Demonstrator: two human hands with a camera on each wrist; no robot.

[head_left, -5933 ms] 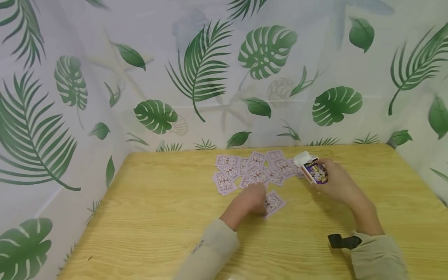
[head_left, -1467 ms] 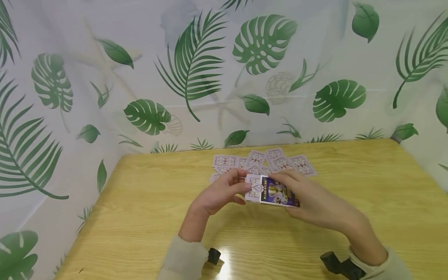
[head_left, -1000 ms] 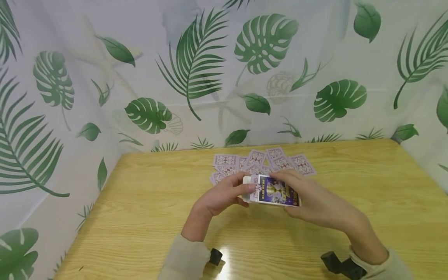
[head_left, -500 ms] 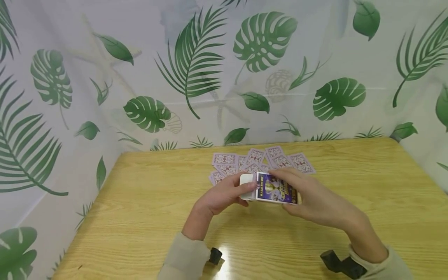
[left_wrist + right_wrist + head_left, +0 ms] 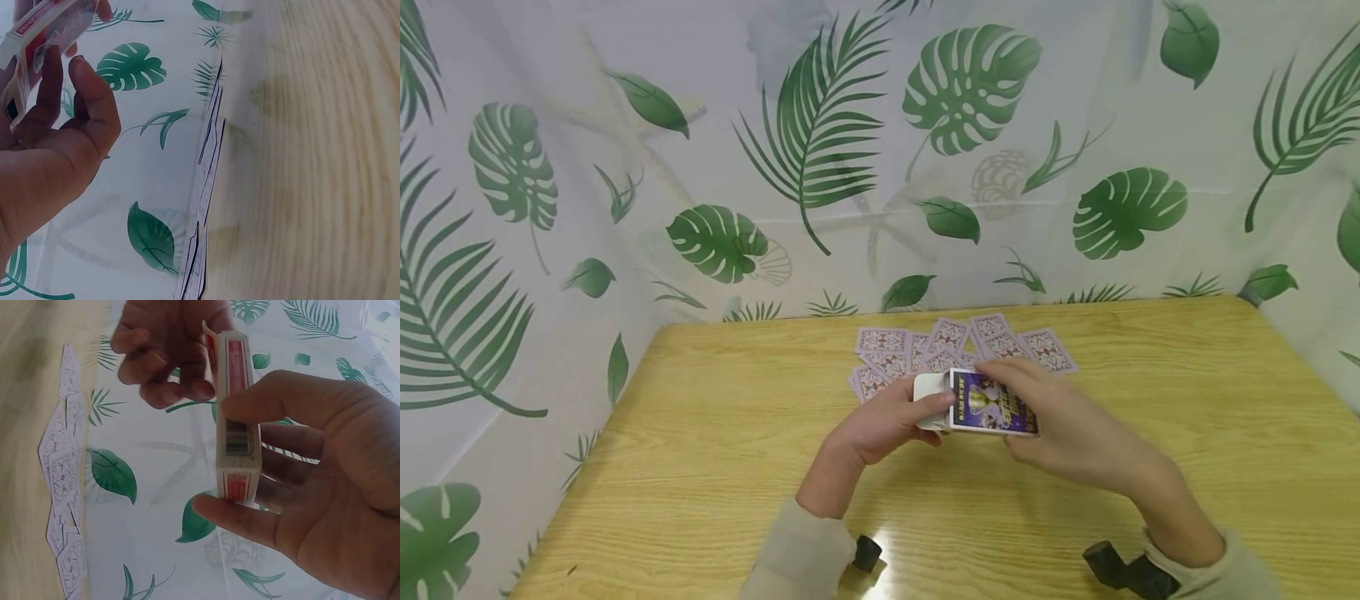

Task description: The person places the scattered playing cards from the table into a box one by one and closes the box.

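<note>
The right hand (image 5: 1071,427) grips a purple card box (image 5: 996,408) by its sides; the left hand (image 5: 886,423) pinches its open, white-flapped end. Both are above the tabletop (image 5: 722,450), nearer than overlapping patterned cards (image 5: 883,340) and a leaf-print sheet (image 5: 700,50).

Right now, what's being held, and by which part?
A purple-fronted rectangular cardboard box: right hand gripping its long sides near the closed end, left hand holding the open end.
</note>
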